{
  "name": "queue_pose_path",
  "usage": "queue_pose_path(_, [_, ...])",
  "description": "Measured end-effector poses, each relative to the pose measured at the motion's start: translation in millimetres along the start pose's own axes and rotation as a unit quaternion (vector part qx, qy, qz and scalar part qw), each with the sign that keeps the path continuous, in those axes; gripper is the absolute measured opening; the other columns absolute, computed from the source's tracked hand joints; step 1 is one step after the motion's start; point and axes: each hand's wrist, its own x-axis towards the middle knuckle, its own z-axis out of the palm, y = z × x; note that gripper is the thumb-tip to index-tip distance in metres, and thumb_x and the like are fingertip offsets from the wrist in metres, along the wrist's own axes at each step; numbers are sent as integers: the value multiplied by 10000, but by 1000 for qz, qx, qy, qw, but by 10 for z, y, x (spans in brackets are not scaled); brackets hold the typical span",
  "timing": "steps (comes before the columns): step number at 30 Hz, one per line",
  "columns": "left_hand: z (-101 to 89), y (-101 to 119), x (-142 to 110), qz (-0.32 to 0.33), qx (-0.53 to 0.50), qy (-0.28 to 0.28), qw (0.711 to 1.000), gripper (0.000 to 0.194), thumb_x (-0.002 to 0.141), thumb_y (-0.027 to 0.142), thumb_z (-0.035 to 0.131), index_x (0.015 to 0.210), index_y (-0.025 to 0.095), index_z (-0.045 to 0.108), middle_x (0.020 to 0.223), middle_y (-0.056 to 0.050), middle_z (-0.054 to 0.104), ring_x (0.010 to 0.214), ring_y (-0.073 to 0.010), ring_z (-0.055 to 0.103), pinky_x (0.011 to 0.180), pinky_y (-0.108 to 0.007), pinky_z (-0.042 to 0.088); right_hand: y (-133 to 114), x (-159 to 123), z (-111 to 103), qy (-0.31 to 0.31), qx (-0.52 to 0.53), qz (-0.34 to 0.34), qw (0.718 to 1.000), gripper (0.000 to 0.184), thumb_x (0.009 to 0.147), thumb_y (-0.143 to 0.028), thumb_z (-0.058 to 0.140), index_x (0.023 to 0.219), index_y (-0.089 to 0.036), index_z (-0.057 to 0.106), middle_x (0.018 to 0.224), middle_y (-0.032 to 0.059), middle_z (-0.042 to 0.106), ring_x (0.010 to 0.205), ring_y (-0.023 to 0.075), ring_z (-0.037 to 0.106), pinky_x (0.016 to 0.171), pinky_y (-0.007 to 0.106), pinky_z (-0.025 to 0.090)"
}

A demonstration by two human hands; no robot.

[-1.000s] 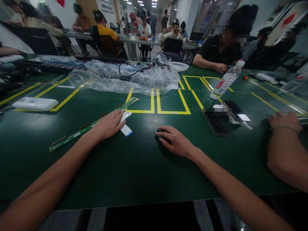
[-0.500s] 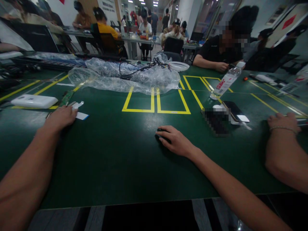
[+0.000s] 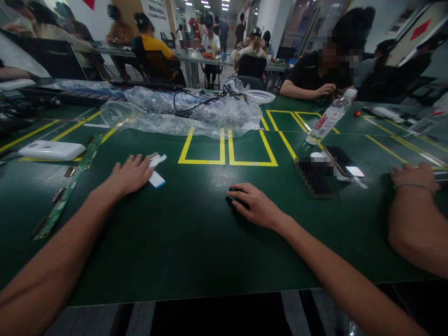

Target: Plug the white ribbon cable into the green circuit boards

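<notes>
My left hand (image 3: 130, 176) rests low over the table at the left, fingers stretched forward and closed on a white flat ribbon cable (image 3: 157, 179) with a blue end; its far part curls up past my fingertips. Left of that forearm lies a long, narrow green circuit board (image 3: 66, 196) with brownish connector tabs along one side. Near the table's middle, my right hand (image 3: 259, 205) is curved over a small dark rounded object, apparently a computer mouse (image 3: 231, 198), mostly hidden under the palm and fingers.
Clear plastic wrap (image 3: 182, 112) with black cables lies across the back. A white box-shaped device (image 3: 52, 150) is at far left. To the right are a tilted bottle (image 3: 329, 119), a phone (image 3: 338, 158) and another person's hand (image 3: 415, 179) with a bracelet. Yellow tape (image 3: 252, 164) marks the green table.
My left hand has moved right and slightly nearer, taking the ribbon cable along and uncovering the circuit board. My right hand has stayed in place.
</notes>
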Motion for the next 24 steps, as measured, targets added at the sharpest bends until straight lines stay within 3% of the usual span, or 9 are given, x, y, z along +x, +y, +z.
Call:
queue_pose_path(2, [124,391,36,40,0,-10,999,575,1058,379,311,1544,74,343,1573,-248,335,1458,-387,324,1117,-605,349,-19,2,8,5,1,4,1000,392,1013,-277,487,1377,-170,586,1424,157,557,1328,261,494,1103,494,432])
queue_pose_path(3, [177,636,18,103,3,-6,995,590,1052,408,313,1559,106,333,1598,-216,310,1481,-358,292,1157,-568,313,-29,1,15,5,-2,4,1000,414,1009,-281,490,1402,-172,564,1450,159,538,1352,265,475,1116,504,419])
queue_pose_path(7, [272,1504,-191,236,-30,37,971,645,1040,514,279,1565,144,345,1611,-170,309,1498,-310,280,1196,-509,279,-64,-9,48,-28,-41,-8,999,490,993,-317,518,1462,-175,502,1536,154,459,1451,284,371,1171,527,345])
queue_pose_path(10, [230,1612,-214,245,-46,41,968,639,1046,525,250,1532,140,405,1581,-148,382,1471,-286,343,1195,-485,289,-79,-15,39,-58,-60,-12,996,488,1004,-334,504,1461,-164,503,1543,150,455,1464,280,357,1185,507,325])
queue_pose_path(12, [179,1362,-104,194,-39,45,979,618,1055,499,223,1492,132,461,1556,-142,426,1451,-278,374,1190,-473,295,-83,-17,15,-70,-57,-18,996,467,1015,-330,484,1449,-161,517,1546,142,454,1465,275,358,1188,505,320])
queue_pose_path(15, [127,640,94,25,-9,72,997,630,1050,468,236,1450,46,478,1564,-220,374,1457,-360,328,1170,-558,269,-90,-21,-22,-83,-42,-24,995,443,1026,-327,468,1439,-177,522,1544,121,463,1462,273,361,1190,538,304])
queue_pose_path(18, [161,-201,149,-148,-18,57,987,764,1037,537,232,1480,-75,348,1597,-333,176,1476,-484,167,1101,-723,205,-103,-23,-42,-79,-32,-24,996,416,1022,-305,480,1422,-203,535,1513,107,504,1432,264,407,1166,540,338])
queue_pose_path(20, [219,-637,116,-253,-36,23,967,845,1024,592,193,1483,-109,298,1580,-374,158,1457,-530,169,1042,-764,242,-111,-21,-46,-65,-33,-22,997,412,1009,-272,498,1413,-203,541,1491,108,526,1396,260,450,1131,513,391])
queue_pose_path(24, [309,-947,80,-290,-52,-15,955,897,1004,618,232,1425,-167,339,1499,-420,293,1367,-549,344,968,-708,381,-102,-19,-37,-36,-48,-6,998,452,996,-256,511,1444,-194,511,1485,122,525,1383,271,459,1117,503,413])
